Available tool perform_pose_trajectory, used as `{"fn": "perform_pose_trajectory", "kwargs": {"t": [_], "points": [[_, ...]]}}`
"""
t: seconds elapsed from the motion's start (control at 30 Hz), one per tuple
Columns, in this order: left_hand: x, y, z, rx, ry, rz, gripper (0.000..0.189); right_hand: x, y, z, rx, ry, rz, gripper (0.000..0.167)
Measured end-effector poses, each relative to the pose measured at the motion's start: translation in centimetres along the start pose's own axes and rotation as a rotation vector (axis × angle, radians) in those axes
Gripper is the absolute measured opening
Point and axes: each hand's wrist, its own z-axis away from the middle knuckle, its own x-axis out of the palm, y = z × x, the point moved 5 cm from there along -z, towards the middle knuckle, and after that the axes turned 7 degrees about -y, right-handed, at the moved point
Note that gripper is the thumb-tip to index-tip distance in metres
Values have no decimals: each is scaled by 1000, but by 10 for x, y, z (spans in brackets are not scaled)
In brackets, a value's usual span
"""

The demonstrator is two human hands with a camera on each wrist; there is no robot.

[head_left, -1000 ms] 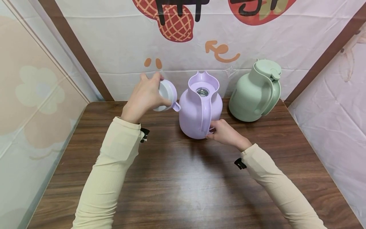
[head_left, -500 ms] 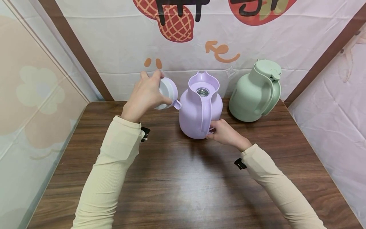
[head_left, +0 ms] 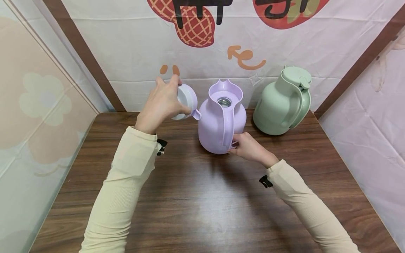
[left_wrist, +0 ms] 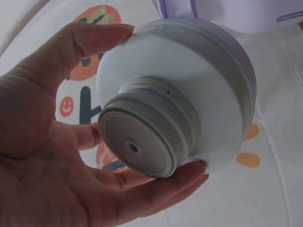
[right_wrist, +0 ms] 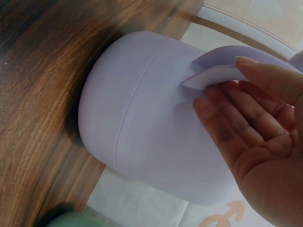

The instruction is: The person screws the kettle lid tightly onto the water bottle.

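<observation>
Jug [head_left: 215,121], purple, uncapped, contents unclear; left hand [head_left: 160,102] holds stopper [left_wrist: 203,85].

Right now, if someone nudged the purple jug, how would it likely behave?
The purple jug probably won't flex: its walls look like moulded plastic. Pushed low, it would likely slide rather than tip, its broad body standing upright on the table. Its smooth sides may feel slippery, but the right grip on the handle should help steady it.

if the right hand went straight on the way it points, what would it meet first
Most likely the body of the purple jug, just beyond the handle that the right hand holds; the depth of any gap is hard to judge.
</observation>
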Motion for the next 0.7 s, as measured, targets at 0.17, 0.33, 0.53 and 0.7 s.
{"fn": "perform_pose_trajectory", "kwargs": {"t": [0.17,0.33,0.53,0.7], "points": [[-2,2,0,-3,1,5,69,0,1,0,-1,3,8,20],[-4,5,-2,4,1,5,68,1,2,0,-4,-1,-9,20],[-7,10,-4,10,4,-5,67,0,2,-1,-1,-2,-8,20],[-12,16,-7,16,18,-19,68,-1,2,-1,2,-6,-2,19]]}}
